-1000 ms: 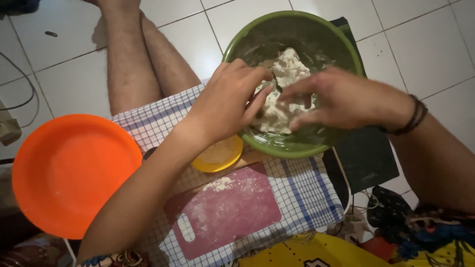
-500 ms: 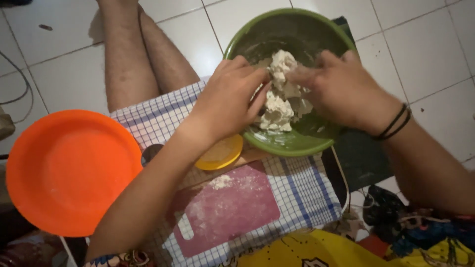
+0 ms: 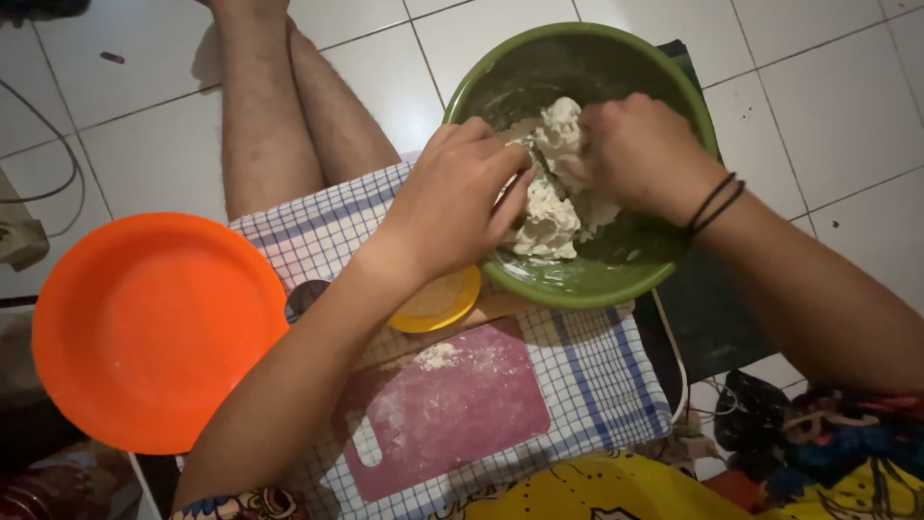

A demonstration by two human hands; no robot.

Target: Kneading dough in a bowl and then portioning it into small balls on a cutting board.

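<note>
A green bowl (image 3: 616, 274) stands on the floor at top centre and holds a rough lump of pale dough (image 3: 549, 217). My left hand (image 3: 452, 197) reaches in over the bowl's near-left rim, fingers curled against the dough's left side. My right hand (image 3: 635, 149), with dark bands on the wrist, is closed around the top of the dough inside the bowl. Both hands press on the same lump.
A large orange plate (image 3: 144, 327) lies at the left. A small yellow lid (image 3: 438, 303) sits under the bowl's near edge. A floured pink cutting board (image 3: 452, 404) rests on a blue-checked cloth (image 3: 597, 385). Bare legs stretch away over white tiles; a cable lies far left.
Both hands have shifted on the dough: the right hand has moved left and closed over its top, and the left hand has slid further into the bowl. The lump has been squeezed together.
</note>
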